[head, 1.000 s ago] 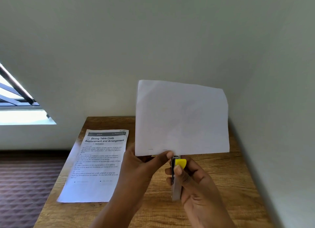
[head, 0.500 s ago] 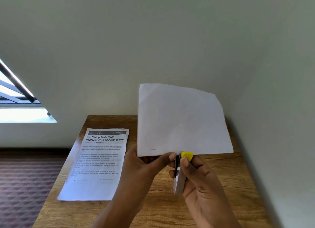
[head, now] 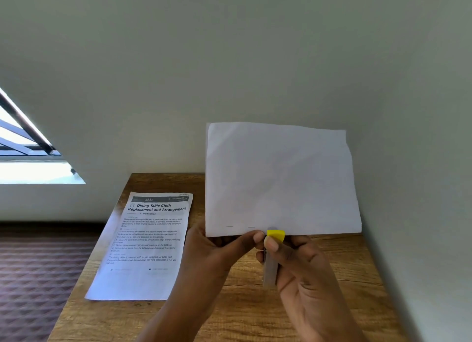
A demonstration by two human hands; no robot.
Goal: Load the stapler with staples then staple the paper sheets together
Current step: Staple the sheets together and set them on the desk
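I see a wooden table (head: 255, 313) set against the wall, with a printed instruction sheet (head: 145, 247) lying flat on its left side.

Wooden table (head: 344, 265) against pale walls (head: 229, 60); bright window (head: 23, 160) left.

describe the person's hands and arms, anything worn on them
Both the left hand and the right hand are bare: no gloves, rings, watch or bracelets show. The forearms that reach the bottom edge of the head view are bare too, with no sleeve in sight. The fingernails are short and unpainted.
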